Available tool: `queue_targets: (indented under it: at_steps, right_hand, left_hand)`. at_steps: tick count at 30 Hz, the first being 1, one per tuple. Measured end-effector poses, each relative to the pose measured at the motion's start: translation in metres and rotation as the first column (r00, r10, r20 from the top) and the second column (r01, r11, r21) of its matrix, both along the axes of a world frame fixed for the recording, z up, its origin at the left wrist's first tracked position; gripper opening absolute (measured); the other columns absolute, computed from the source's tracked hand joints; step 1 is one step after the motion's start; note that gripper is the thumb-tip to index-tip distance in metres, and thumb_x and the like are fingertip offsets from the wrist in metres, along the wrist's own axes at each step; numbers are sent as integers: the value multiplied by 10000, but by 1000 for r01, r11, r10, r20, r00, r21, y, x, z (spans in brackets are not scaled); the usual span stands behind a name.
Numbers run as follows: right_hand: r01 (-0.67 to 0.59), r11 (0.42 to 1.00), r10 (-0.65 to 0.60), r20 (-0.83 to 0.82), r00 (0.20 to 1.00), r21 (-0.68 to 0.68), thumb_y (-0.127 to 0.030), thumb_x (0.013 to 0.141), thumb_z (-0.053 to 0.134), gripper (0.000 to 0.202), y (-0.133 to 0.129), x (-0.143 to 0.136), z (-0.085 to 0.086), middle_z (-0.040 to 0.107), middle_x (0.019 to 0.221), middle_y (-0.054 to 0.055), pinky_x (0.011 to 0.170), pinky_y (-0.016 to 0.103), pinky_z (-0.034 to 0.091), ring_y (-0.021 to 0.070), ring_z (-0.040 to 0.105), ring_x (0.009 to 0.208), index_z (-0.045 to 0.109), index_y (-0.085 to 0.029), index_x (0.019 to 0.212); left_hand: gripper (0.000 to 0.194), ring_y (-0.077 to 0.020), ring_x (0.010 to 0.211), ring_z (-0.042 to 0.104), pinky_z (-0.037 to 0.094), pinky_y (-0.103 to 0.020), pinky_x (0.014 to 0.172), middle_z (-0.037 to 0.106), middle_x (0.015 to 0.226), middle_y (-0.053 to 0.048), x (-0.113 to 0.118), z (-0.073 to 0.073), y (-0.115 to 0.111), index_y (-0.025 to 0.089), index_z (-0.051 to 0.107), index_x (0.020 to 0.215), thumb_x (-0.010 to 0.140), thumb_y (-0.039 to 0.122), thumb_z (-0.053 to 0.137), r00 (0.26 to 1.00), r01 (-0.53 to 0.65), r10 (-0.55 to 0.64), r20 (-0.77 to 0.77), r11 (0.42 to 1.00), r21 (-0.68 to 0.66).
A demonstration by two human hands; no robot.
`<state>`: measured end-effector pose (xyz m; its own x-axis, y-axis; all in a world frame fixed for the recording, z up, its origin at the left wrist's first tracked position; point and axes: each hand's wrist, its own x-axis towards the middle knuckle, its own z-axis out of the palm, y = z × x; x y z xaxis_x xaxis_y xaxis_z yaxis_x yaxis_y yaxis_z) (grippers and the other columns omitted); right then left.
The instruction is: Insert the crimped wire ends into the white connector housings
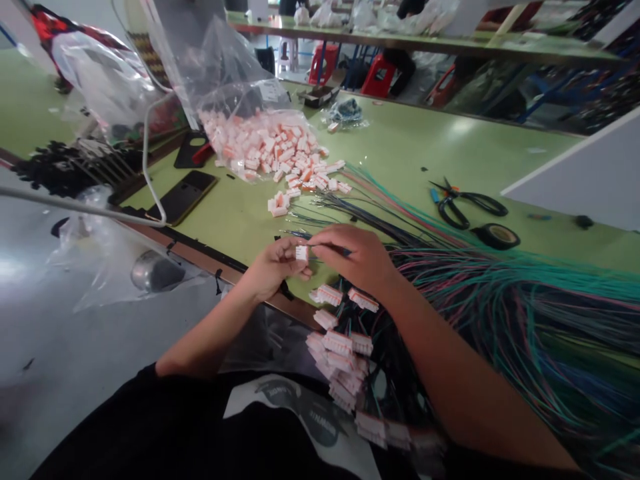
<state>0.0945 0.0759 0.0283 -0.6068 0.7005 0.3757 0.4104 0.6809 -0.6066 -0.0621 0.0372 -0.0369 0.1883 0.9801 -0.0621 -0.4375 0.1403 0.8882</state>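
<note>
My left hand [278, 265] pinches a small white connector [301, 253] above the front edge of the green table. Close to its right side, my right hand [356, 257] has thumb and forefinger closed on a thin dark wire [320, 245] that reaches the connector. Below my right hand hang several finished-looking white and orange connectors [340, 343] on dark wires. Beyond the hands, loose white and orange connectors [285, 147] spill from a clear plastic bag [240, 80]. Long green, red and black wires [465, 267] fan out over the table to the right.
A dark phone [185, 197] lies left of the connector pile. Black-handled scissors [453, 203] and a roll of black tape [496, 235] are at the right. A bent metal rod [147, 147] stands at the left. The green table [425, 133] extends behind, towards red stools [379, 75].
</note>
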Motion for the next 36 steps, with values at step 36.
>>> queue_targets:
  at_steps: [36]
  right_hand:
    - [212,974,-172,359,917,-75,-202,701,489,159,1,2,-10,539,511,-20,531,233,283,93,434,506,601,-191,588]
  left_hand:
    - [266,-79,576,587,507,-219,602,597,652,41,3,6,-2,169,563,818,612,141,729,997,-59,59,-58,998,10]
